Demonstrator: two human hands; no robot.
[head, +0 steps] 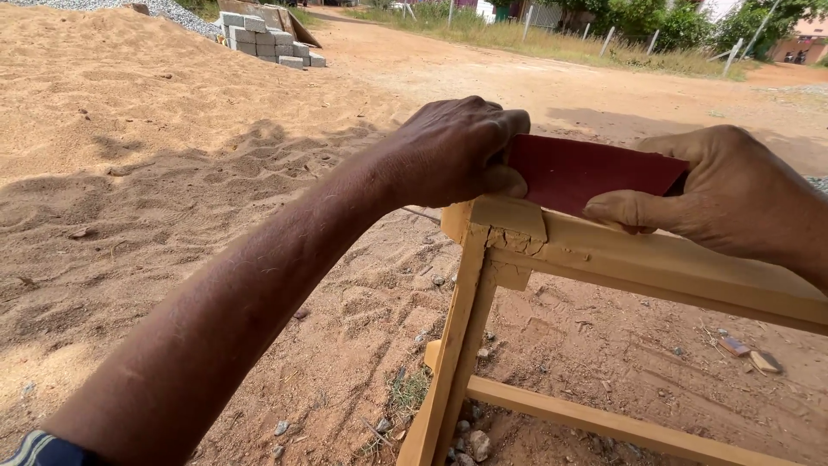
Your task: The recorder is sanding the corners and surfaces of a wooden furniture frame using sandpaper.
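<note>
Open sand (129, 173) fills the left of the frame, with grey blocks (263, 39) at the upper left. My left hand (457, 151) and right hand (733, 194) pinch a red sheet of sandpaper (586, 173) between them at centre right, against the wooden frame's (655, 263) top corner edge.

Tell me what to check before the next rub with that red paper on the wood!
1. Left hand grips one end of the red sandpaper sheet: ok.
2. Right hand pinches the other end: ok.
3. Sheet rests on the top rail of the wooden frame: ok.
4. Corner joint sound: not ok, the filler looks cracked.
5. Frame legs steady on the sandy ground: cannot tell.
</note>
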